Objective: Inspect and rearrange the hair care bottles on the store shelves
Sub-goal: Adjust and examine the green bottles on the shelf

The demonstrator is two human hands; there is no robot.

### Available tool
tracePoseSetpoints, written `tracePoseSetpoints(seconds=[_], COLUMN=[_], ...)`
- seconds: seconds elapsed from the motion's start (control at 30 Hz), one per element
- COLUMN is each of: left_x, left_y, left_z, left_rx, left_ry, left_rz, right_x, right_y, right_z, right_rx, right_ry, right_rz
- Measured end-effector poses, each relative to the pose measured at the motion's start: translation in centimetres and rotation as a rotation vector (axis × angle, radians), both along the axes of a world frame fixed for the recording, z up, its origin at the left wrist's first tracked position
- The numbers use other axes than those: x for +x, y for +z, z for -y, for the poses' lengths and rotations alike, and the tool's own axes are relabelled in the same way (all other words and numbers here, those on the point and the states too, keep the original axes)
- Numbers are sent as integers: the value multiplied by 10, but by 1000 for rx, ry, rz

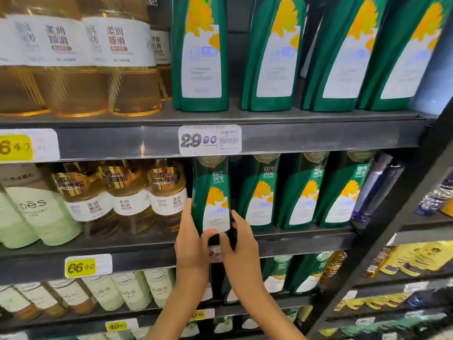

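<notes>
A green bottle (pixel 212 192) with a yellow leaf and white label stands upright at the left end of a row of like green bottles (pixel 301 192) on the middle shelf (pixel 137 260). My left hand (pixel 191 239) grips its lower left side, thumb across the front near the base. My right hand (pixel 239 244) grips the lower right side, thumb also on the front. The bottle's base is hidden behind my thumbs.
Amber bottles (pixel 127 195) and pale green bottles (pixel 31 212) fill the middle shelf to the left. The upper shelf (pixel 318 136) carries large green bottles (pixel 199 57) and amber ones (pixel 73 65). Price tags (pixel 210 139) line the shelf edges. A dark upright post (pixel 402 217) borders the right.
</notes>
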State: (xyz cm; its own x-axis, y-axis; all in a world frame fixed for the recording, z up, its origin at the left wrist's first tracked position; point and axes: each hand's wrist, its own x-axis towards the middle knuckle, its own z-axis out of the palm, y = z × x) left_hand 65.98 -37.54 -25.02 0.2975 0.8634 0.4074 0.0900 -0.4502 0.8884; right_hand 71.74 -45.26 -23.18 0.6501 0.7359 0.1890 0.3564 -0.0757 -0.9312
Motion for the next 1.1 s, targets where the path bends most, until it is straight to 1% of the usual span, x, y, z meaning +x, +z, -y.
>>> tracePoseSetpoints(seconds=[0.17,0.4,0.67,0.87,0.97,1.1], left_x=[3,2,-4,3,5,5], left_y=[3,4,3,4,4,3], left_z=[-1,-8,-16,-16,-17,-15], left_rx=[4,66,42,41,1,42], left_ry=[-10,-19,-106,-106,-81,-67], left_rz=[50,-15,-5,-37,-114,-128], right_x=[0,3,3,6,8,9], right_y=[-1,-10,-15,-14,-12,-10], right_z=[2,0,1,2,2,1], right_rx=[-23,-73,-61,-79,-86,-105], right_ry=[25,8,0,-2,2,9], right_rz=[-1,20,71,89,97,133])
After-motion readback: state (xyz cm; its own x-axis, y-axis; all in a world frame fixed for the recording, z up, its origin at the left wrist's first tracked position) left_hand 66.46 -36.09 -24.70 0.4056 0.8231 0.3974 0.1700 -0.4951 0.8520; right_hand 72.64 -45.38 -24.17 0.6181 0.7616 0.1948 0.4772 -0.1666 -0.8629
